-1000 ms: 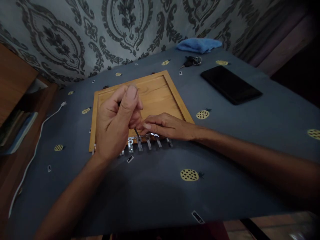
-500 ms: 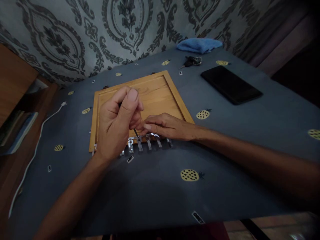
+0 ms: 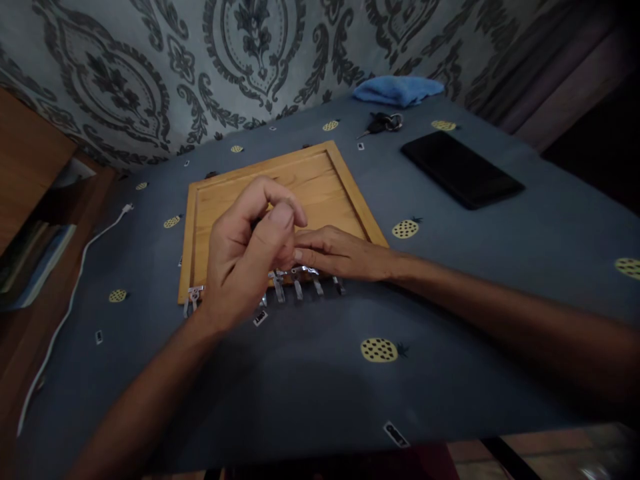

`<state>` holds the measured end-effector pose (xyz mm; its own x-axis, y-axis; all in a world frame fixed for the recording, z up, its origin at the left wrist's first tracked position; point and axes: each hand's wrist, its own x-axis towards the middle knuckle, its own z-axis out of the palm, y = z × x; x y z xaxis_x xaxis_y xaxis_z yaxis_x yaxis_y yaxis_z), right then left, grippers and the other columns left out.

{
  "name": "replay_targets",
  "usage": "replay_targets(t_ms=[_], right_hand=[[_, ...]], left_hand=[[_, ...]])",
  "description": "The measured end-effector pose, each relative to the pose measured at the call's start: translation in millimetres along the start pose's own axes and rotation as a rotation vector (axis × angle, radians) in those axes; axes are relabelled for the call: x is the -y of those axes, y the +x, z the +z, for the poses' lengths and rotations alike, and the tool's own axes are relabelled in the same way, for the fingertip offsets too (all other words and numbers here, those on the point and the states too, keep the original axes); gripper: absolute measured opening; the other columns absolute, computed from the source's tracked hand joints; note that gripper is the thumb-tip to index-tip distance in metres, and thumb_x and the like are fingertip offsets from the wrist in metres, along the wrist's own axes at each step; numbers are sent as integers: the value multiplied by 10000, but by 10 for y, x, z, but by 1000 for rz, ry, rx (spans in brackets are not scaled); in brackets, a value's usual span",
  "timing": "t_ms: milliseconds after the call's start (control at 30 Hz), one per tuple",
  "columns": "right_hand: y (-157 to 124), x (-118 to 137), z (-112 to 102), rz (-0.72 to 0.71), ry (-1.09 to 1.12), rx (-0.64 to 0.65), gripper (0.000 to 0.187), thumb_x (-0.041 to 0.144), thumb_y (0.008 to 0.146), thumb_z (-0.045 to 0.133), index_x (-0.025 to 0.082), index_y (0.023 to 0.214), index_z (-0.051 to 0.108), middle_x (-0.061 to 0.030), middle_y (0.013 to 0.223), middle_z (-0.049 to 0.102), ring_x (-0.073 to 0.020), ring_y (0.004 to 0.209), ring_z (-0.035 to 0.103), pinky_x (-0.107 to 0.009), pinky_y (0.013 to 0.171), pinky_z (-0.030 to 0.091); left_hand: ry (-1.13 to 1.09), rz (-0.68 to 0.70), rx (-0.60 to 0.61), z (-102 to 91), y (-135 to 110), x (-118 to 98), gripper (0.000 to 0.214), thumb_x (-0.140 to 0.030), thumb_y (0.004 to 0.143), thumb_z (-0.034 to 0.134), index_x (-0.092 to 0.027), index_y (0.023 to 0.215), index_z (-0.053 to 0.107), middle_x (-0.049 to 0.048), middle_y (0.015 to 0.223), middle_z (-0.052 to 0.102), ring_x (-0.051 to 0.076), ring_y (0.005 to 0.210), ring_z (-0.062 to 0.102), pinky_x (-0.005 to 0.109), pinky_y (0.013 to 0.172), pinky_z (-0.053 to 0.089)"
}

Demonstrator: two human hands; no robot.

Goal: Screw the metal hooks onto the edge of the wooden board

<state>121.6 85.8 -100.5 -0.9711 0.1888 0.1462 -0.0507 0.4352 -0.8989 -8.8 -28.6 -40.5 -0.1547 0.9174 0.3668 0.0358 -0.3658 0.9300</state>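
My left hand [image 3: 253,257] is closed in a fist over the near edge of the wooden board [image 3: 285,175]. It grips a slim screwdriver, almost wholly hidden by the fingers; only a dark bit shows inside the fist. Along the board's near edge runs a silvery metal hook rail [image 3: 299,287], its hooks hanging out over the tablecloth. Part of the rail lies behind my left hand. My right hand [image 3: 343,253] rests flat on the board's right near part, fingers stretched toward the left hand and touching the rail.
A black phone [image 3: 463,169] lies at the right, with keys [image 3: 383,124] and a folded blue cloth [image 3: 397,91] farther back. On the left, a white cable [image 3: 80,267] runs along the table beside a wooden shelf [image 3: 30,180]. A patterned wall closes off the back.
My left hand has shifted right and slightly down, closer to the right hand. The screwdriver's shaft, seen on the rail before, is now hidden. The right hand has stayed put.
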Motion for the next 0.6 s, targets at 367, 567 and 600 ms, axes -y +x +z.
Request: replay_targets(t_ms=[367, 567, 600], right_hand=[[-1, -4, -2, -1, -9, -7, 557, 602, 1017, 414, 114, 932, 668, -86, 954, 703, -173, 854, 640, -288, 765, 486], [-1, 8, 6, 2, -44, -23, 549, 570, 1034, 410, 102, 1000, 694, -94, 934, 725, -172, 838, 671, -279, 740, 498], [-2, 11, 6, 4, -53, -23, 548, 564, 1038, 405, 102, 1011, 697, -96, 939, 725, -172, 842, 671, -282, 748, 501]], left_hand=[[-144, 69, 51, -46, 53, 64, 175, -269, 975, 567, -193, 828, 621, -81, 511, 293, 71, 408, 233, 241, 430, 221], [-144, 112, -84, -22, 83, 95, 241, -247, 1016, 490, -201, 814, 614, -78, 506, 282, 71, 416, 210, 229, 418, 252], [-146, 115, -96, -21, 85, 97, 244, -257, 1016, 495, -200, 810, 612, -77, 507, 284, 72, 418, 210, 232, 417, 254]])
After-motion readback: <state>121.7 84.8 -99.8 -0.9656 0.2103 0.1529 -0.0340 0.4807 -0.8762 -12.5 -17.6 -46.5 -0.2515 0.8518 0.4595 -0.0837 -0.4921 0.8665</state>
